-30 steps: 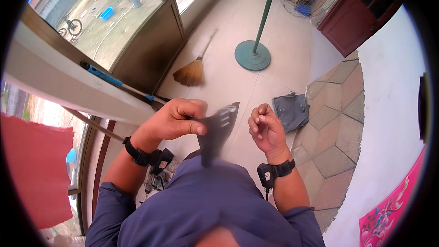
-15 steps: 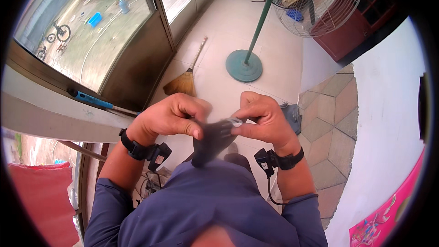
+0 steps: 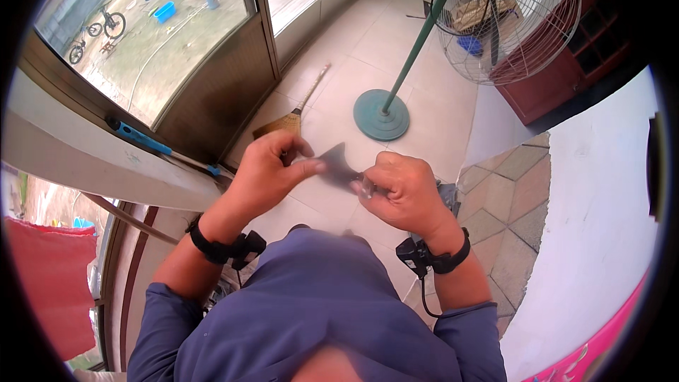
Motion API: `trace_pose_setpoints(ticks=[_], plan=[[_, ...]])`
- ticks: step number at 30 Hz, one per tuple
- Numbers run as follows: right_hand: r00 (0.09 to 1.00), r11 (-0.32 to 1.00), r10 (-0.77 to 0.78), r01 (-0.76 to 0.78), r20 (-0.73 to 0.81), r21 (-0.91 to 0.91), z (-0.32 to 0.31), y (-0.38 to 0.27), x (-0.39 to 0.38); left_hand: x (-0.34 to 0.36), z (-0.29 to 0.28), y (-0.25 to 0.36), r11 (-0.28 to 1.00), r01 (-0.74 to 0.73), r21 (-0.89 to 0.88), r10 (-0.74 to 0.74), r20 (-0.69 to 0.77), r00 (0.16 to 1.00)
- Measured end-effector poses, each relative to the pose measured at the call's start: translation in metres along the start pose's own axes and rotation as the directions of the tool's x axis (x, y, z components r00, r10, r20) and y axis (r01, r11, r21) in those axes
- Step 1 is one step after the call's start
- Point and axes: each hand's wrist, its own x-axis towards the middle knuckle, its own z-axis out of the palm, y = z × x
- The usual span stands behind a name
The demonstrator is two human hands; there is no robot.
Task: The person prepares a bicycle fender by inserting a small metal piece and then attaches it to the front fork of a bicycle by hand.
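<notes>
A piece of thin, dark, stretchy fabric [image 3: 339, 164] is pulled taut between my two hands, in front of my chest. It is partly see-through and smeared by motion, so its exact kind is unclear. My left hand [image 3: 272, 180] pinches one end between thumb and fingers. At the other end my right hand [image 3: 404, 191] is closed, with a small pale, shiny bit [image 3: 367, 187] showing at its fingertips. Each wrist wears a black strap with a small black box; the left strap [image 3: 219, 244] and the right strap [image 3: 447, 255] stay clear of the fabric.
Beyond my hands, a straw broom [image 3: 290, 122] lies on the pale tiled floor. A green pedestal fan [image 3: 382, 114] stands further right. On the white ledge at left rests a blue-handled tool [image 3: 145, 138]. Red cloth [image 3: 53, 290] hangs below that ledge.
The fabric hung down toward my shirt; it is now lifted and stretched sideways between my hands. My left hand has turned and risen slightly. The whole view has shifted a little.
</notes>
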Motion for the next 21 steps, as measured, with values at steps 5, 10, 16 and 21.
trace_pose_setpoints(ticks=[5, 10, 16, 21], plan=[[1.000, 0.979, -0.026, 0.022, -0.014, -0.204, 0.000, 0.000, -0.005, -0.023, 0.037, 0.022, 0.972, 0.035, -0.231, 0.032, 0.279, 0.960], [0.997, 0.945, -0.083, 0.079, 0.002, -0.317, -0.004, 0.002, -0.009, -0.018, 0.047, 0.034, 0.970, 0.046, -0.240, 0.013, 0.241, 0.971], [0.990, 0.942, -0.137, 0.142, 0.037, -0.304, -0.010, 0.006, -0.012, -0.025, 0.050, 0.033, 0.979, -0.081, -0.187, 0.117, 0.189, 0.975], [0.981, 0.926, -0.193, 0.193, 0.035, -0.325, -0.007, 0.011, -0.013, -0.029, 0.055, 0.033, 0.956, 0.031, -0.291, 0.032, 0.209, 0.977]])
